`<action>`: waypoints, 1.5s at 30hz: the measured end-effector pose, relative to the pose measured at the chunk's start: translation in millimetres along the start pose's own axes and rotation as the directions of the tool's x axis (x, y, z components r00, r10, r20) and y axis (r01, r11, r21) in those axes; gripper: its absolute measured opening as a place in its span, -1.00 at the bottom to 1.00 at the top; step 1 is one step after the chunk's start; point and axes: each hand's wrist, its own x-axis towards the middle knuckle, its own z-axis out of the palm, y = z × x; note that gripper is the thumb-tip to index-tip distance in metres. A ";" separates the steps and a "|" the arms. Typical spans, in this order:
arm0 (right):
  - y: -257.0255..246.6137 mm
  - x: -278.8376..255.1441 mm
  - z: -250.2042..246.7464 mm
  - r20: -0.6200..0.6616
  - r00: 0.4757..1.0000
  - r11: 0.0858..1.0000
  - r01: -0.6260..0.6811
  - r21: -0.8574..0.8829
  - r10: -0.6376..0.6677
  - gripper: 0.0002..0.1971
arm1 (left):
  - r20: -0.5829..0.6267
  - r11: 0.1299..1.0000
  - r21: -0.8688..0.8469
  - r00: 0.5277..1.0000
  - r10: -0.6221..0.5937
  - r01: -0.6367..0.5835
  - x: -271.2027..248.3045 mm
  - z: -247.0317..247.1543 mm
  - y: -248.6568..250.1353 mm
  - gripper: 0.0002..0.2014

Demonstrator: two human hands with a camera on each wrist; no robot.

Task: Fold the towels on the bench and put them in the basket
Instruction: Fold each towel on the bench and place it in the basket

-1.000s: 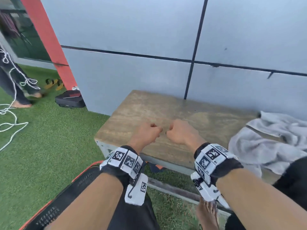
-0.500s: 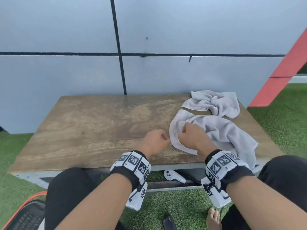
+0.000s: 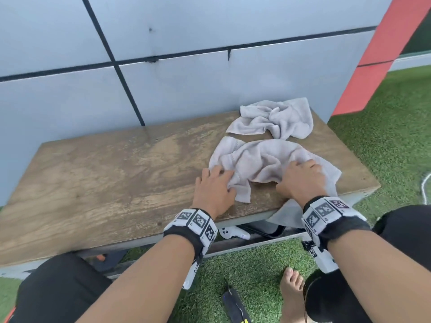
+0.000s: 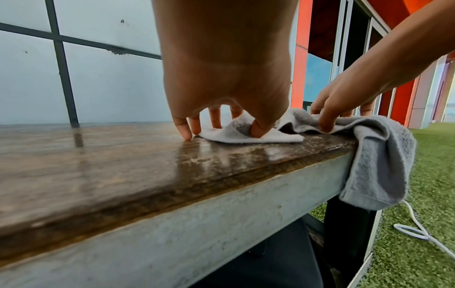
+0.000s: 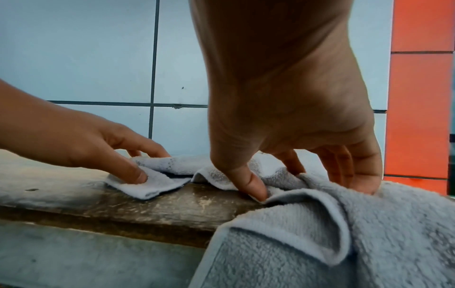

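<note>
two grey towels lie on the wooden tabletop [image 3: 98, 183] in the head view — a rumpled far towel [image 3: 275, 120] near the wall, and a near towel [image 3: 261, 159] under both hands. the left hand [image 3: 213, 192] pins its left corner with curled fingers; the right hand [image 3: 300, 180] presses its right part, which spills over the front edge.

left wrist view: the left hand [image 4: 229, 93] has its thumb pinning the near towel [image 4: 379, 159] corner on the tabletop [image 4: 110, 167], fingertips beside it — a grasping grip on cloth.

right wrist view: the right hand [image 5: 290, 120] bunches the near towel [image 5: 332, 233] between thumb and fingers; the left hand [image 5: 81, 136] pinches the other corner on the tabletop [image 5: 184, 204].
</note>
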 end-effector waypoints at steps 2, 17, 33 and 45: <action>4.4 4.4 -3.7 0.003 0.998 0.998 0.060 -0.035 -0.060 -0.50 | -0.043 1.000 0.000 0.999 -0.006 0.006 3.7 0.0 -0.8 -0.58; -84.4 16.6 -114.4 -0.385 0.836 0.562 0.548 0.620 -0.391 -0.69 | -0.477 0.826 -0.563 0.820 -0.318 -0.007 -11.4 -86.2 -35.9 -0.77; -138.8 -45.5 -85.2 -0.315 0.525 0.314 0.790 0.527 -0.791 -0.64 | -0.282 0.728 -0.684 0.939 -0.197 -0.053 -51.5 -104.0 -68.6 -0.86; -121.8 -35.5 -79.8 -0.311 0.683 0.534 0.719 0.444 -0.661 -0.84 | -0.248 0.852 -0.517 0.940 -0.234 0.076 -43.0 -116.3 -106.6 -0.85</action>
